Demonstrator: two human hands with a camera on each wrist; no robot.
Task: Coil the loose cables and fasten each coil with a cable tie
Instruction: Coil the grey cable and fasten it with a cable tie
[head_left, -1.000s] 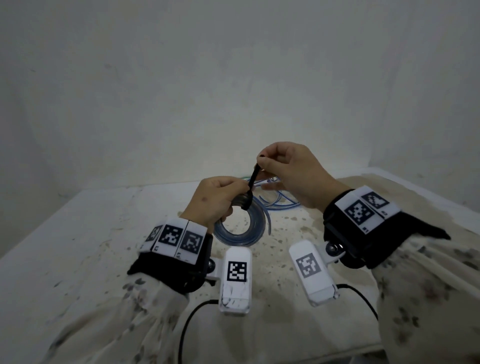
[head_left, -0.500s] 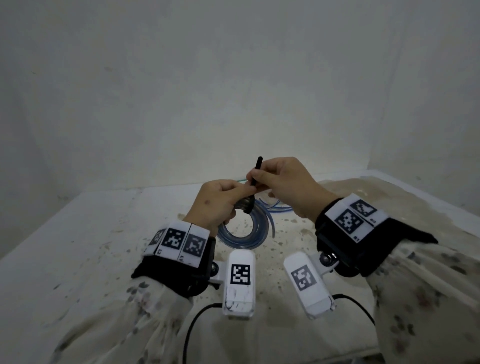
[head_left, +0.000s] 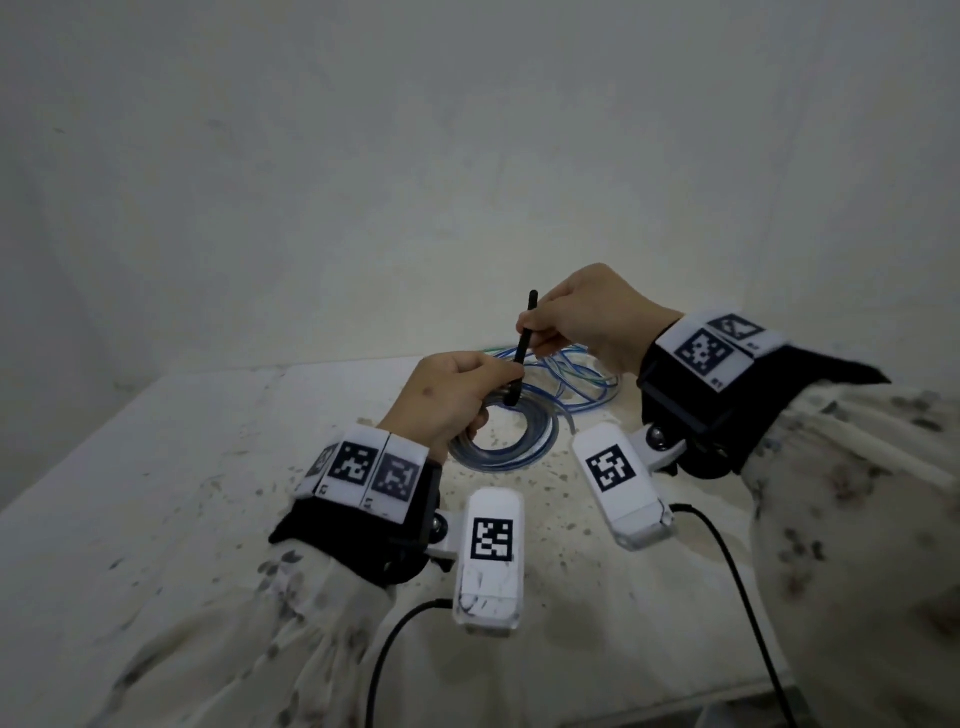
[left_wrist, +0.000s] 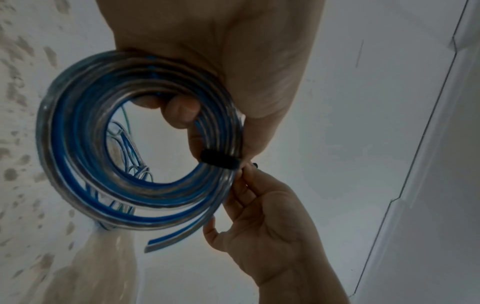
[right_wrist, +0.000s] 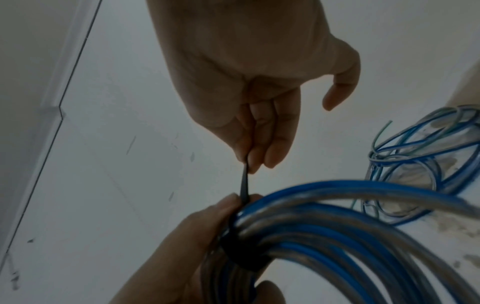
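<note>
A coil of blue and clear flat cable (head_left: 506, 441) (left_wrist: 135, 144) (right_wrist: 324, 236) hangs above the table, gripped at its top by my left hand (head_left: 447, 400) (left_wrist: 213, 82) (right_wrist: 192, 246). A black cable tie (head_left: 522, 353) (left_wrist: 221, 159) (right_wrist: 245, 246) is looped round the coil's strands beside the left fingers. Its free tail stands up and to the right, pinched between the thumb and fingers of my right hand (head_left: 576, 322) (right_wrist: 257, 115) (left_wrist: 259, 216). The coil's cut end (left_wrist: 166, 242) sticks out loose below.
A loose tangle of thinner blue, clear and green wires (head_left: 566, 374) (right_wrist: 420, 164) lies on the stained white table (head_left: 156, 493) behind the hands. Plain walls rise close behind and to the right. Black camera leads (head_left: 737, 597) trail toward me.
My right hand has risen and moved right, drawing the tie's tail up through its loop. The left hand with the coil stays about where it was.
</note>
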